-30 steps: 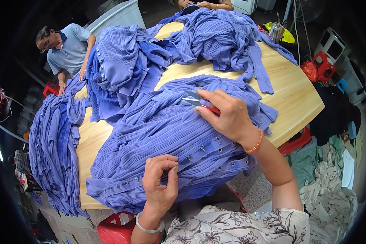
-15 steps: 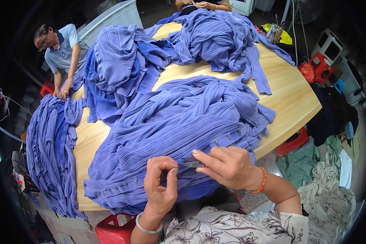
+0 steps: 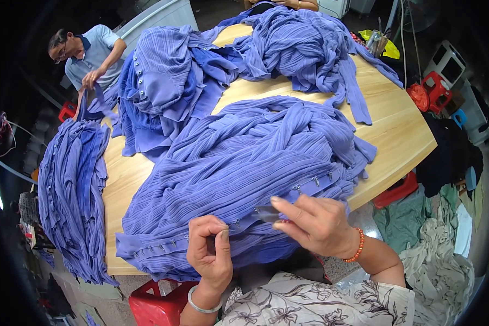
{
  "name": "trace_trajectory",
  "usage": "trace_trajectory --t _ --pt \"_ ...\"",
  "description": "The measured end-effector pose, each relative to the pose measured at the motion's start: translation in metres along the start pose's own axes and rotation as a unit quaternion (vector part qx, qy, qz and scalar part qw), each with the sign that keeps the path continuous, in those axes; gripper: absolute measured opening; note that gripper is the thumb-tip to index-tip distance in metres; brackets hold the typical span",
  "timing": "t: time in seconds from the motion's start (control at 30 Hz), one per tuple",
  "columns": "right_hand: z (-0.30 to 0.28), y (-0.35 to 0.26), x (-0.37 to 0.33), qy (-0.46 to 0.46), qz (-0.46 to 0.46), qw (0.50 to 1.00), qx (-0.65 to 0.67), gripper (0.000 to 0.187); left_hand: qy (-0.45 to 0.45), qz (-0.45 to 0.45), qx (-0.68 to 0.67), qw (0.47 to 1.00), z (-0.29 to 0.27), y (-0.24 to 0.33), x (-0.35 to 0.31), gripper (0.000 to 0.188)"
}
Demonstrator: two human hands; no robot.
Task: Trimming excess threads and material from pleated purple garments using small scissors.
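Purple garment (image 3: 244, 163) | right grip (image 3: 321, 224): snips (image 3: 266, 215) blurred | left grip (image 3: 211, 255): hold unclear

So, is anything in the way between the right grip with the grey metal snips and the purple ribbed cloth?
Nothing visible. The right grip holds the grey metal snips over the purple ribbed cloth; blur hides whether they touch. The left grip is off to the left, not between them.
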State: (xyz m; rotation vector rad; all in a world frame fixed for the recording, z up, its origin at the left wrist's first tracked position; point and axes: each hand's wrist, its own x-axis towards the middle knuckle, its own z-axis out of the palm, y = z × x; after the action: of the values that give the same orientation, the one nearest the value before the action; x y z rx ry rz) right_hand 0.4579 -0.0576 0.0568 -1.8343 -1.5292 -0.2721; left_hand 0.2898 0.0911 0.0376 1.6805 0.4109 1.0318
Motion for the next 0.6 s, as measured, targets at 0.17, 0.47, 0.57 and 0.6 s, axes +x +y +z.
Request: trace_trajectory --t 0.17,0.47,0.57,0.6 --pt "0.007 -0.016 0.002 -0.032 -0.008 0.999 0.007 0.046 -0.005 0.005 0.005 1.000 0.000 0.000 -0.001 0.007" --pt "0.018 -0.020 0.008 -0.017 -0.021 1.000 0.012 0.043 -0.071 0.094 0.096 0.988 0.001 0.008 -0.009 0.019" --pt "0.017 -0.011 0.002 -0.013 -0.002 1.000 0.011 0.043 -0.161 0.175 0.108 0.965 0.008 0.022 -0.011 0.031" --pt "0.012 -0.009 0.000 -0.011 0.020 1.000 0.006 0.044 -0.209 0.163 0.087 0.960 0.012 0.025 -0.013 0.033"
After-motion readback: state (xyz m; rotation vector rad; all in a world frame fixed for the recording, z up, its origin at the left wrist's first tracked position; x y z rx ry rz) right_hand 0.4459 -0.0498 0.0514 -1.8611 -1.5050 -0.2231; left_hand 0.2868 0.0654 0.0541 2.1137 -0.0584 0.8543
